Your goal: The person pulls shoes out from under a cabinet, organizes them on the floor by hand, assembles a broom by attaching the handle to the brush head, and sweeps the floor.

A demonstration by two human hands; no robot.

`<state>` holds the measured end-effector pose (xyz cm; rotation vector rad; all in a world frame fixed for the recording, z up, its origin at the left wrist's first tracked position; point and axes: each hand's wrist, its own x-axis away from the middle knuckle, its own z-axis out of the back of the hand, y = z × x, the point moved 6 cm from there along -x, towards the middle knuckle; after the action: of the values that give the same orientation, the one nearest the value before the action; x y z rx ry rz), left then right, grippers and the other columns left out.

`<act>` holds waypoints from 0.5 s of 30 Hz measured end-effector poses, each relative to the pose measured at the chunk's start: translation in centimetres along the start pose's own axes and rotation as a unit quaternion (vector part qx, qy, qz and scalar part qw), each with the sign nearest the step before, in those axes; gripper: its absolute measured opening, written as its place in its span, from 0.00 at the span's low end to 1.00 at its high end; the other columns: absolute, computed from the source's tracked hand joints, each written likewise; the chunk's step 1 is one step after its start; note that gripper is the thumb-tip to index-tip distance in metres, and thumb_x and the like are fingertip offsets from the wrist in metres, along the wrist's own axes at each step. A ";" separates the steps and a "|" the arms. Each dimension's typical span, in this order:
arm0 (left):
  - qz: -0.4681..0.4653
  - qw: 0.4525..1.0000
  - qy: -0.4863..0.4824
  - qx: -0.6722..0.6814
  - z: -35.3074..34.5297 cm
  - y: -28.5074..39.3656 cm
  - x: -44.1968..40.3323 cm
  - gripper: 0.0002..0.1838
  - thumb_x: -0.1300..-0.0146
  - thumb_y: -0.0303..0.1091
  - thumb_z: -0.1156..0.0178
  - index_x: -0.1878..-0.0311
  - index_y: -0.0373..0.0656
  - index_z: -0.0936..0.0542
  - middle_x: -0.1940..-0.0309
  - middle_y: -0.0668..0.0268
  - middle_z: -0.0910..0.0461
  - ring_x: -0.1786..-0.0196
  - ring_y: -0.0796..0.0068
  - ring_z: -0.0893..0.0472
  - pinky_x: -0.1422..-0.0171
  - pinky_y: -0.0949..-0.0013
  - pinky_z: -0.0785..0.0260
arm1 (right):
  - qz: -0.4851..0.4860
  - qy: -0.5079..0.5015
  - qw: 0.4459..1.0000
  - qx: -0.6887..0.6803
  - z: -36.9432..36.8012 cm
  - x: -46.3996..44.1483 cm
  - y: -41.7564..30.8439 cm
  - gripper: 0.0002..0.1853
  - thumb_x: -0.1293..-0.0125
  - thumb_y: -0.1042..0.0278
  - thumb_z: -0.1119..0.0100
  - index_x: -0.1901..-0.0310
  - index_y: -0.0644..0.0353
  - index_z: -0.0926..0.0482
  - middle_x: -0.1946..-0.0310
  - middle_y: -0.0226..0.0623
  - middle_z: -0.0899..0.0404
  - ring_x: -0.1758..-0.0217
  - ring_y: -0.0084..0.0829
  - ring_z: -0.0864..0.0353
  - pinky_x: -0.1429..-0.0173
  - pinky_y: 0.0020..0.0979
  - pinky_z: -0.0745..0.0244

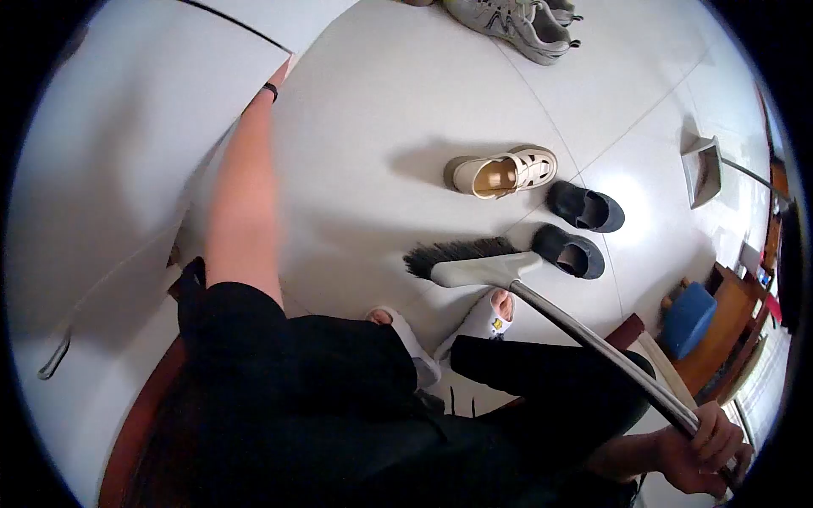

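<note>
My right hand (701, 450) is wrapped round the metal handle of a broom (593, 339) at the lower right. The broom's white head with dark bristles hangs over the tiled floor, beside a pair of black shoes (584, 207). My left arm stretches to the upper left, with a dark band at the wrist. Only a bit of my left hand (283, 71) shows, at the edge of a white cabinet panel (127, 127); its fingers are hidden. A single cream cut-out shoe (504, 173) lies above the bristles.
Grey sneakers (521, 30) stand at the top. A long-handled dustpan (702, 173) rests at the right. Below it are a blue-topped stool (689, 318) and wooden furniture (720, 326). My feet are in white slippers (484, 322). A metal door handle (55, 357) sticks out at the left.
</note>
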<state>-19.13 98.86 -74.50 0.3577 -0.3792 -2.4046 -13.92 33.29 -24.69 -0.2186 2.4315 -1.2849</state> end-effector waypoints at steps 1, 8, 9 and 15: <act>-0.005 0.999 -0.036 0.006 0.5 0.3 0.2 0.37 0.35 0.64 0.50 0.32 0.46 0.32 0.36 0.50 0.29 0.35 0.46 0.29 0.30 0.52 0.39 | -0.033 -0.032 0.997 -0.069 -0.1 0.1 0.3 0.10 0.48 0.62 0.29 0.70 0.42 0.24 0.84 0.16 0.37 0.84 0.10 0.40 0.74 0.16 0.43; -0.092 0.992 -0.089 -0.022 5.8 8.0 7.4 0.30 0.31 0.58 0.52 0.32 0.52 0.32 0.36 0.54 0.28 0.37 0.47 0.27 0.33 0.52 0.35 | 0.046 0.051 0.994 0.083 0.0 -0.1 0.4 0.11 0.50 0.61 0.27 0.68 0.42 0.22 0.85 0.16 0.33 0.87 0.09 0.39 0.79 0.12 0.41; -0.090 0.992 -0.088 -0.020 4.1 5.7 6.9 0.30 0.31 0.58 0.52 0.32 0.52 0.32 0.36 0.54 0.28 0.37 0.47 0.27 0.33 0.52 0.35 | 0.041 0.053 0.994 0.083 -0.4 -0.3 0.6 0.10 0.50 0.62 0.28 0.68 0.42 0.21 0.85 0.16 0.32 0.87 0.09 0.38 0.80 0.12 0.40; -0.012 0.999 0.030 -0.020 1.7 -5.1 0.8 0.44 0.39 0.68 0.48 0.33 0.39 0.31 0.38 0.46 0.27 0.38 0.43 0.27 0.34 0.52 0.35 | 0.002 0.021 0.999 0.030 -0.4 -0.2 0.6 0.11 0.50 0.64 0.26 0.68 0.42 0.21 0.85 0.17 0.32 0.86 0.08 0.37 0.80 0.11 0.37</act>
<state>-23.25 102.40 -74.86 0.4184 -0.2996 -2.4154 -13.92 34.01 -24.92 -0.1728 2.4225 -1.3724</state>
